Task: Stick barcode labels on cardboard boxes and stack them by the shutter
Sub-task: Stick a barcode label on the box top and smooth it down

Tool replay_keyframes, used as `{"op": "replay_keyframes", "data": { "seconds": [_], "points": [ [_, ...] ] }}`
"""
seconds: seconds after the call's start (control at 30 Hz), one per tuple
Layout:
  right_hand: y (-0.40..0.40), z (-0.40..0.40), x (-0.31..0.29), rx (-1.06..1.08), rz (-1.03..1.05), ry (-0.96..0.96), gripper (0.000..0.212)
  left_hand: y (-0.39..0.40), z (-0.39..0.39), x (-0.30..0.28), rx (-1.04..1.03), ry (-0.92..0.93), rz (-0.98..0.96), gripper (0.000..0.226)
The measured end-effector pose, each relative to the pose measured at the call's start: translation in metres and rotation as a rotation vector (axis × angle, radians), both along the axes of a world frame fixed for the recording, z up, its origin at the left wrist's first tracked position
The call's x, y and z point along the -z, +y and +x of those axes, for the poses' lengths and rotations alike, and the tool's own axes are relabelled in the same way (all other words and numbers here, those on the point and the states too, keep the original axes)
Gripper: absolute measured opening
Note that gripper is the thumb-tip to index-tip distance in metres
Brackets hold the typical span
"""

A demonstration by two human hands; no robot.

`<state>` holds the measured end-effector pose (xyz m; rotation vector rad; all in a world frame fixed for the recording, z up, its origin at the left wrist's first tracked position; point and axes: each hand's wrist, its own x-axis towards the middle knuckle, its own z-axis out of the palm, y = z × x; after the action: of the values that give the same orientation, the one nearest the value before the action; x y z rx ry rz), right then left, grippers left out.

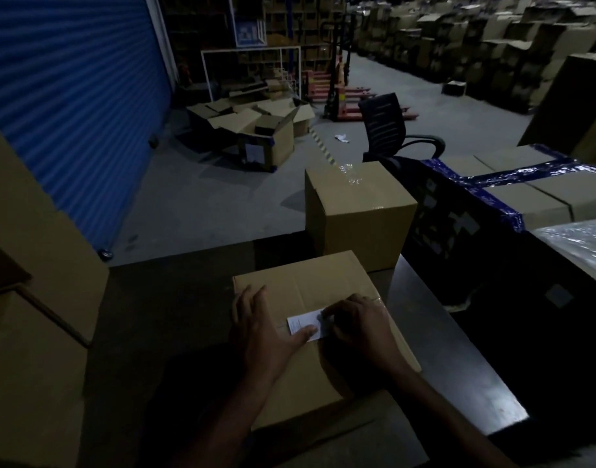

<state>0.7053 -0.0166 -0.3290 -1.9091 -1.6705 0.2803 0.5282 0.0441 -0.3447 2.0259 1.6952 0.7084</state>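
Here the left hand (262, 327) lies flat on the top of a closed cardboard box (323, 373), fingers straight and spread, with the thumb reaching across to press the lower left part of a small white label (303, 324). The right hand (359, 327) has its fingers curled down onto the right end of the same label, fingertips pressing it against the cardboard; whether they pinch an edge cannot be told in the dim light. The label is a flat paper rectangle with faint print, lying near the middle of the box top, just right of the centre seam. The box is plain brown cardboard, matte, with sharp square edges, and it sits on a dark, smooth tabletop (458, 376). A second, taller box (357, 214) stands just behind it, shiny clear tape across its top. To the right are cartons bound with glossy blue tape (512, 179). The ribbed blue shutter (70, 96) fills the upper left, with tall cardboard (36, 298) beside it.
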Motion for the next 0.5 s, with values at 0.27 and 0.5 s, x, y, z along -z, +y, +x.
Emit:
{"op": "replay_keyframes", "data": {
  "seconds": [0.27,0.5],
  "points": [
    [-0.0014,0.0026,0.0037,0.037,0.008,0.028,0.016,-0.0013,-0.0009,-0.0007,-0.002,-0.016,0.01,0.109],
    [0.0005,0.0041,0.0024,0.018,0.012,0.02,0.015,-0.0023,-0.0014,-0.0013,-0.009,-0.022,0.054,0.105]
  ]
}}
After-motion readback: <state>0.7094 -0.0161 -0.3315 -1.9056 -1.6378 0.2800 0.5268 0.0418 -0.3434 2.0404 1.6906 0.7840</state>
